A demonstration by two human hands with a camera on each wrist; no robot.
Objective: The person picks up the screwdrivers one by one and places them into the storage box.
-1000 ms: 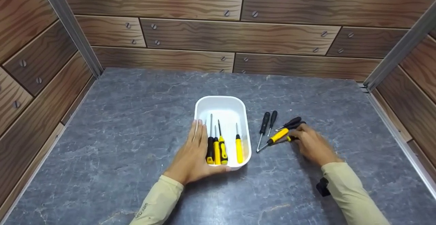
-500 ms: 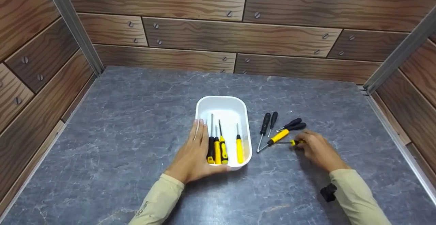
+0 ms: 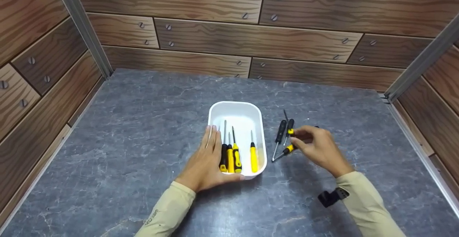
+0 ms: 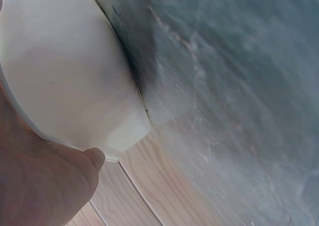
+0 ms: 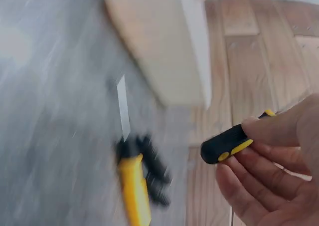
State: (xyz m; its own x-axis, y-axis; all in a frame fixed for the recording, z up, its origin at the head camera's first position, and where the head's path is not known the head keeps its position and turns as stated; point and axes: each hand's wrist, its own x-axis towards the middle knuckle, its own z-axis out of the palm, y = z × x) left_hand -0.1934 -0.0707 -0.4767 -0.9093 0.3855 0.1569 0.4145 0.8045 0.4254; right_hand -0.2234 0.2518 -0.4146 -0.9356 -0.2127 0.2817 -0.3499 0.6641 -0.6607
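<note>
My left hand rests against the left side of a white tray, its fingers straight along the rim and its thumb across the near edge. Inside the tray lie several screwdrivers, among them a yellow one at the right. My right hand pinches a black-and-yellow screwdriver between thumb and fingers, raised off the table; in the head view its shaft points away from me. Below that hand, a yellow screwdriver with a black collar lies on the table, partly hidden in the head view.
Right of the tray, two black-handled screwdrivers lie close together, one of them a longer screwdriver. Other dark handles are mostly hidden behind my right hand. Wood-patterned walls enclose the grey marbled table.
My right hand has picked up the black-and-yellow screwdriver from the pile, turned it, and moved left and slightly away from me. The left hand and tray stay in place.
</note>
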